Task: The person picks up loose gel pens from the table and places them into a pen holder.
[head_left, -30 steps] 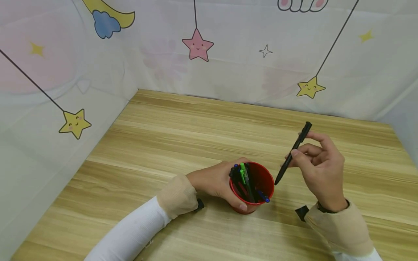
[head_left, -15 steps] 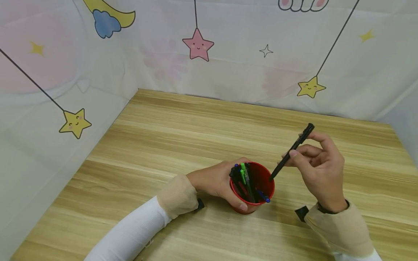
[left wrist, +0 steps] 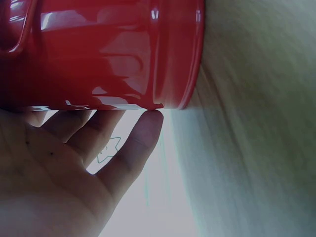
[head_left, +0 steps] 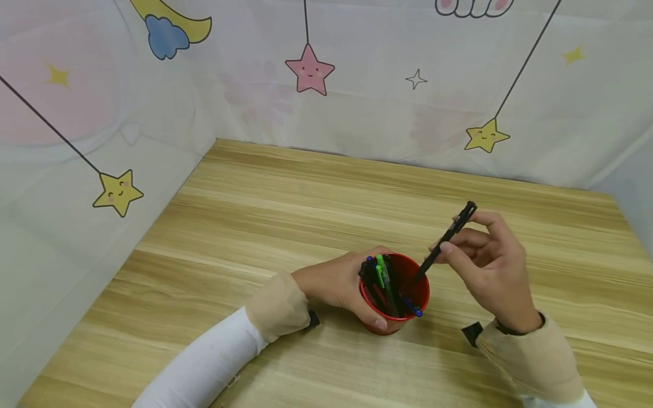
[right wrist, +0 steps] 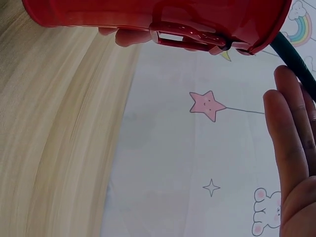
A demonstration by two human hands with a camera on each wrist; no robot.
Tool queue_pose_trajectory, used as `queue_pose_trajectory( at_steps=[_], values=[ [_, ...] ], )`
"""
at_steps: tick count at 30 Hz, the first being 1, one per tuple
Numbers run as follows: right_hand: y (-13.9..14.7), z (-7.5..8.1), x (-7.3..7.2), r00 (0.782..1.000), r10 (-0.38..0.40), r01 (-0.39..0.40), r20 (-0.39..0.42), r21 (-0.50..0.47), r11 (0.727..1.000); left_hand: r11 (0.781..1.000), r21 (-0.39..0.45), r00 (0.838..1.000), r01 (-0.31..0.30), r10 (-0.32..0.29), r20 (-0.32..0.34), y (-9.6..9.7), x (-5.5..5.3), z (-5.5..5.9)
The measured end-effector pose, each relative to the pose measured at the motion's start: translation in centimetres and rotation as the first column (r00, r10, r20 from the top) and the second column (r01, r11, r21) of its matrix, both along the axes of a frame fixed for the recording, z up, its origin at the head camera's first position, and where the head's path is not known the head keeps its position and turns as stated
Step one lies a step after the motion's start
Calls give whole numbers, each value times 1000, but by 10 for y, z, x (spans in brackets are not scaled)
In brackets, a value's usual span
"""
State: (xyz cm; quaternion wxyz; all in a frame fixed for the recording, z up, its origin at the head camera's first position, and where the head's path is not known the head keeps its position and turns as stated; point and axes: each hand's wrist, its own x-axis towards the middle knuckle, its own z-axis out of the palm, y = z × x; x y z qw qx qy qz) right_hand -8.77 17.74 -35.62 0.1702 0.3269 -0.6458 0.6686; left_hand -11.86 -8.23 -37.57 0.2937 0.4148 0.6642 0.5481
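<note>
A red metal cup [head_left: 395,326] stands on the table, holding several pens. My left hand [head_left: 339,283] grips it from the left, thumb on the near side and fingers around the far side. Inside, a green pen [head_left: 380,269] and dark pens lean to the left, while a blue-ended pen [head_left: 412,307] leans on the near right rim. My right hand [head_left: 487,266] pinches a black pen [head_left: 449,235] between thumb and fingers, clip end up. The pen slants down to the left, its lower tip inside the cup's mouth. In the right wrist view the cup's handle [right wrist: 190,37] shows.
The wood-grain table [head_left: 285,204] stretches around the cup. A white cloth backdrop [head_left: 367,113] with printed stars rises along its back and left edges. A black tab [head_left: 471,333] sticks out from the right wrist band.
My right hand has moved left and slightly down with the black pen. The pen's tip has gone from beside the rim to inside the cup. My left hand and the cup have stayed put.
</note>
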Motion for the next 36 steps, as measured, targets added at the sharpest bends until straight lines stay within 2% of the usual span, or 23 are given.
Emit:
queue_pose_trajectory(
  at_steps=[6,9,11,17,28,36],
  values=[
    [-1,-1,0,1000,-9,9,-12,54,998,1000,-1,1000,-3,3,7,1,-1,-3],
    [0,-2,1,1000,-15,17,-20,86,996,1000,0,1000,-5,5,13,2,-3,-10],
    [0,-3,1,999,-27,31,-30,140,990,1000,3,1000,-7,7,11,3,-5,-16],
    [-1,-2,2,995,-73,94,-75,343,935,1000,12,1000,3,-4,16,4,-10,-29],
    [0,0,3,993,-119,109,-7,463,880,999,32,1000,11,-11,-6,5,-11,-29],
    [0,-1,3,992,-122,104,9,472,875,1000,19,1000,2,-2,-13,5,-12,-29]
  ],
)
